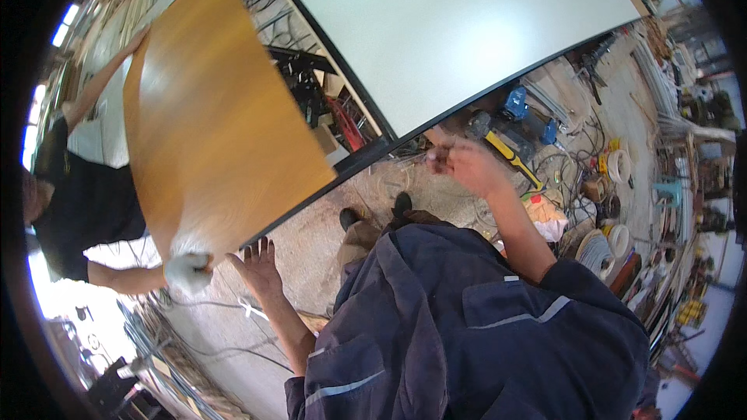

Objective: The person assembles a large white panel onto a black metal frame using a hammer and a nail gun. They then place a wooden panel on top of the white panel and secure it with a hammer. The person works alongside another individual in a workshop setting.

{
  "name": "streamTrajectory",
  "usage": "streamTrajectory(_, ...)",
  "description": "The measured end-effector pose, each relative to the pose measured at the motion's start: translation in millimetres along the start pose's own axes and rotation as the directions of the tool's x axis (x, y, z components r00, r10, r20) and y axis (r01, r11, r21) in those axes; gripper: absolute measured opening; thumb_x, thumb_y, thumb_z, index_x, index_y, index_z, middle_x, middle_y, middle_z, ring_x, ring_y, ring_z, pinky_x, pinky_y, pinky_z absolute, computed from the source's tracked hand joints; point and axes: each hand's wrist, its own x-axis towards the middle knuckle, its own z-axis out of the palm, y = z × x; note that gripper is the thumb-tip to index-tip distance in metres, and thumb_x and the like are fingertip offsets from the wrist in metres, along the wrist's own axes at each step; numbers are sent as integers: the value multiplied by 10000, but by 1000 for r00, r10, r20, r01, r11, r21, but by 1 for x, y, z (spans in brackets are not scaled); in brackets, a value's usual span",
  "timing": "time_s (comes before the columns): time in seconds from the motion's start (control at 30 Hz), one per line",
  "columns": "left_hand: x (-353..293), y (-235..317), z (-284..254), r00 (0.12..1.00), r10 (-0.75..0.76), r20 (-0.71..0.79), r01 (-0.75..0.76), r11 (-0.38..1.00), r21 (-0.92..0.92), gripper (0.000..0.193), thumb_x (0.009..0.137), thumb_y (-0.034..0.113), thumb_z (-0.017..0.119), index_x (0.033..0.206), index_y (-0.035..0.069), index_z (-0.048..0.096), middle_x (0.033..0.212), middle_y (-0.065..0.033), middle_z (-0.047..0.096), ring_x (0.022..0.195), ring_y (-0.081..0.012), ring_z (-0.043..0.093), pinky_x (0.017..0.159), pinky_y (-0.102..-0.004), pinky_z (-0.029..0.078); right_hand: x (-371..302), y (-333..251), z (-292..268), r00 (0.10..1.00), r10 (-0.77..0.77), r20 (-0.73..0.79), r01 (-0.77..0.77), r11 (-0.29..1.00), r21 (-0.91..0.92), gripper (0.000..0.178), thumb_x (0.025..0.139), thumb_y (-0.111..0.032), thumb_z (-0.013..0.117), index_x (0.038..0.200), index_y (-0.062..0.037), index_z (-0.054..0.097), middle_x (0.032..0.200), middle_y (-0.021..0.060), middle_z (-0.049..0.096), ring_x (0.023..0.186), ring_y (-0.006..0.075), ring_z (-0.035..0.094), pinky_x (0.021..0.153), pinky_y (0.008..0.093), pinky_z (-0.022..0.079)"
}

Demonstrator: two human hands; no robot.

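A thin wood-coloured board [210, 117], slightly bowed, lies at the left over a dark metal frame [366, 157]. Close to its near corner is my left hand [261, 271], palm up with fingers spread and nothing held; I cannot tell if the fingertips touch the edge. A large white panel [436, 23] covers the frame's right part. My right hand [467, 165], a little blurred, hovers by the panel's near edge, fingers loosely bent and apart, holding nothing. Across from my left hand, a co-worker's gloved hand [188, 272] is at the board's near left corner.
The co-worker [85, 194] stands at the left, the other arm reaching to the board's far edge. Under the frame's right side are a yellow-handled hammer [510, 157], blue power tools [515, 105] and cables. Coiled rolls [599, 253] and stacked materials line the right.
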Motion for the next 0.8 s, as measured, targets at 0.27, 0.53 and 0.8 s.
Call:
streamTrajectory(0.27, 6, -29, 45, 999, 7, 41, -4, 997, -77, 648, 1003, 531, 592, 1404, 40, 462, 1464, -170, 445, 1353, -332, 460, 1198, -486, 371, -102, 72, -53, 831, -12, -557, 49, 997, 52, 357, 976, -85, 584, 1321, -18, 523, 1266, 199, 669, 1023, 310, 691, 872, 425, 554)
streamTrajectory(0.53, -8, -25, 66, 985, -97, 144, 81, 990, 116, 509, 1011, 445, 623, 1256, 2, 569, 1311, -178, 617, 1256, -279, 586, 1121, -424, 485, -183, 131, -108, 577, 40, -816, -18, 999, 37, 386, 983, -107, 587, 1329, 16, 467, 1262, 171, 637, 1031, 290, 657, 846, 396, 553)
streamTrajectory(0.8, -2, -17, 55, 951, -184, 250, 151, 978, 147, 495, 1025, 434, 607, 1286, 15, 571, 1337, -155, 610, 1278, -277, 561, 1155, -413, 433, -146, 120, -175, 262, -69, -963, 479, 875, 68, 427, 1063, -396, 491, 1206, -1, 568, 1227, 170, 635, 973, 295, 642, 943, 416, 553)
